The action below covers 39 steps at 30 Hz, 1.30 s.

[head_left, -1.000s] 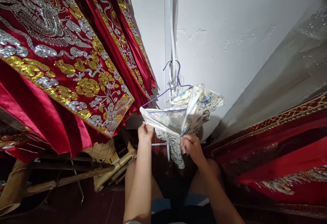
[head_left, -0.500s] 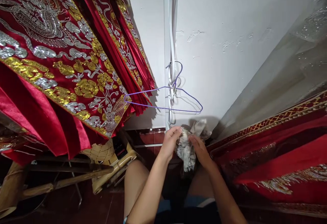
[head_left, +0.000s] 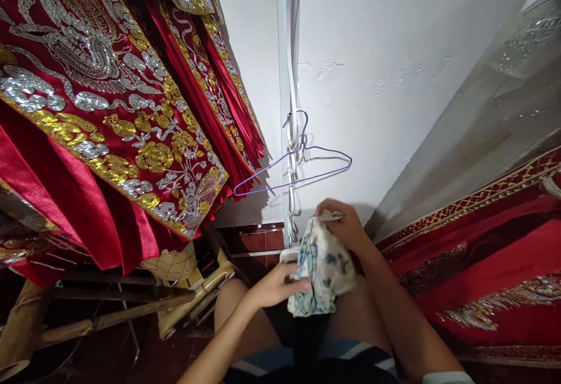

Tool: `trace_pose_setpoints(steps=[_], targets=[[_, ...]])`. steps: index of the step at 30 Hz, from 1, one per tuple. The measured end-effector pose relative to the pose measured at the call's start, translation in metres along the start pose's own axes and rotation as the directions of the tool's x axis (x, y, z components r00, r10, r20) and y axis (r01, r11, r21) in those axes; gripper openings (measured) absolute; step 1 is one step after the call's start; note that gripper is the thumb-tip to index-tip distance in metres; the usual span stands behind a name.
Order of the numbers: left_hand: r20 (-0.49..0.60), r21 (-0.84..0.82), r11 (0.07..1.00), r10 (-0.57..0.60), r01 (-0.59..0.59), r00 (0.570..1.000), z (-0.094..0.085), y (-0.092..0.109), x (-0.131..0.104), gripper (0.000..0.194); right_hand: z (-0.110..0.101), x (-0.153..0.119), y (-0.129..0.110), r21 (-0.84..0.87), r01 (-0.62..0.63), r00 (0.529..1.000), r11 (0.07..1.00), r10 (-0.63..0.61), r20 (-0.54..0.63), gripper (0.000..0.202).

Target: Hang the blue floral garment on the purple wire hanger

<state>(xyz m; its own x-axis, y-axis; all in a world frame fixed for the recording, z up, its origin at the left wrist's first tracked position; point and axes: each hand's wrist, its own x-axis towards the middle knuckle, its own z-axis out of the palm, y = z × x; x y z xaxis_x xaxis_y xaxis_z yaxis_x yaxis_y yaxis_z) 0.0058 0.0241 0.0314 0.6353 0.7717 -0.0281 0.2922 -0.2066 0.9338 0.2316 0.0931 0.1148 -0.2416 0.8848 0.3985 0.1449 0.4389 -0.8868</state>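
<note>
A white cloth with blue and dark green patterning (head_left: 322, 267) hangs bunched between my hands, above my lap. My right hand (head_left: 346, 223) pinches its top edge, fingers closed. Lower down at the cloth's left side is my left hand (head_left: 276, 284), its thumb lying over the front and the other fingers partly hidden around the edge. Whether the cloth is a garment cannot be made out. Beyond my hands a purple wire hanger (head_left: 293, 184) hangs with nothing on it, against a white cord and pipe on the wall.
Red satin drapery with gold and silver sequins (head_left: 153, 156) hangs at the left. Under it stand a bamboo seat (head_left: 195, 290) and a dark phone-like device (head_left: 205, 258). A white wall (head_left: 372, 39) is ahead. More red embroidered fabric (head_left: 495, 255) fills the right side.
The cloth has gone from a crumpled bundle to hanging more spread out. My right hand rose to its top, while my left moved down along its side. The hanger has swung and tilted.
</note>
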Motion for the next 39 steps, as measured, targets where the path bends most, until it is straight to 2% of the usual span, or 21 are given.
trace_pose_setpoints(steps=[2, 3, 5, 6, 8, 10, 12, 14, 16, 18, 21, 24, 27, 29, 32, 35, 39], targets=[[-0.040, 0.147, 0.988, -0.032, 0.037, 0.999, 0.002, -0.011, -0.012, 0.017, -0.004, 0.021, 0.006, -0.077, 0.029, 0.989, 0.997, -0.040, -0.146, 0.026], [-0.097, 0.224, 0.972, -0.044, 0.065, 0.994, -0.001, -0.014, -0.017, 0.020, -0.005, 0.032, 0.012, -0.103, 0.026, 0.979, 0.994, -0.046, -0.200, 0.034], [-0.238, 0.360, 0.920, -0.067, 0.153, 0.969, -0.014, -0.013, -0.023, 0.043, -0.004, 0.053, 0.028, -0.132, -0.002, 0.967, 0.991, -0.032, -0.251, 0.035], [-0.298, 0.422, 0.885, -0.073, 0.200, 0.952, -0.024, -0.009, -0.026, 0.050, -0.002, 0.062, 0.037, -0.143, -0.024, 0.973, 0.989, -0.009, -0.232, 0.026], [-0.378, 0.547, 0.794, -0.050, 0.266, 0.924, -0.048, 0.000, -0.033, 0.052, 0.001, 0.071, 0.054, -0.173, -0.091, 0.986, 0.981, 0.064, -0.156, 0.013], [-0.426, 0.658, 0.686, -0.001, 0.311, 0.905, -0.078, 0.012, -0.040, 0.045, 0.003, 0.070, 0.063, -0.208, -0.151, 0.985, 0.966, 0.129, -0.114, 0.021], [-0.488, 0.704, 0.608, 0.037, 0.368, 0.872, -0.108, 0.022, -0.045, 0.038, 0.001, 0.061, 0.065, -0.236, -0.182, 0.975, 0.954, 0.145, -0.166, 0.027], [-0.536, 0.692, 0.615, 0.088, 0.378, 0.839, -0.135, 0.032, -0.044, 0.034, -0.004, 0.048, 0.060, -0.263, -0.227, 0.954, 0.938, 0.159, -0.255, 0.034], [-0.509, 0.674, 0.693, 0.187, 0.255, 0.840, -0.157, 0.042, -0.036, 0.033, -0.009, 0.035, 0.052, -0.279, -0.271, 0.928, 0.921, 0.173, -0.330, 0.039], [-0.505, 0.637, 0.758, 0.278, 0.136, 0.817, -0.169, 0.052, -0.024, 0.030, -0.015, 0.025, 0.044, -0.287, -0.289, 0.915, 0.913, 0.175, -0.365, 0.042], [-0.593, 0.540, 0.830, 0.261, 0.136, 0.761, -0.171, 0.065, -0.008, 0.026, -0.021, 0.016, 0.036, -0.377, -0.233, 0.923, 0.897, 0.082, -0.376, 0.041], [-0.687, 0.448, 0.869, 0.182, 0.212, 0.703, -0.159, 0.073, -0.004, 0.027, -0.025, 0.012, 0.035, -0.458, -0.198, 0.922, 0.867, 0.006, -0.388, 0.036], [-0.731, 0.438, 0.855, 0.159, 0.277, 0.664, -0.143, 0.075, -0.009, 0.034, -0.030, 0.010, 0.035, -0.472, -0.208, 0.916, 0.857, 0.001, -0.401, 0.034], [-0.746, 0.452, 0.844, 0.180, 0.289, 0.641, -0.135, 0.078, -0.012, 0.041, -0.033, 0.010, 0.034, -0.483, -0.197, 0.919, 0.853, -0.011, -0.394, 0.037], [-0.736, 0.512, 0.828, 0.288, 0.226, 0.613, -0.130, 0.087, -0.009, 0.045, -0.035, 0.009, 0.031, -0.466, -0.165, 0.933, 0.870, -0.016, -0.360, 0.043], [-0.662, 0.618, 0.774, 0.418, 0.139, 0.622, -0.135, 0.101, 0.008, 0.044, -0.027, 0.005, 0.025, -0.415, -0.144, 0.950, 0.898, 0.009, -0.311, 0.044], [-0.514, 0.729, 0.683, 0.506, 0.042, 0.692, -0.142, 0.114, 0.039, 0.046, -0.012, -0.005, 0.014, -0.345, -0.134, 0.977, 0.929, 0.065, -0.205, 0.030]])
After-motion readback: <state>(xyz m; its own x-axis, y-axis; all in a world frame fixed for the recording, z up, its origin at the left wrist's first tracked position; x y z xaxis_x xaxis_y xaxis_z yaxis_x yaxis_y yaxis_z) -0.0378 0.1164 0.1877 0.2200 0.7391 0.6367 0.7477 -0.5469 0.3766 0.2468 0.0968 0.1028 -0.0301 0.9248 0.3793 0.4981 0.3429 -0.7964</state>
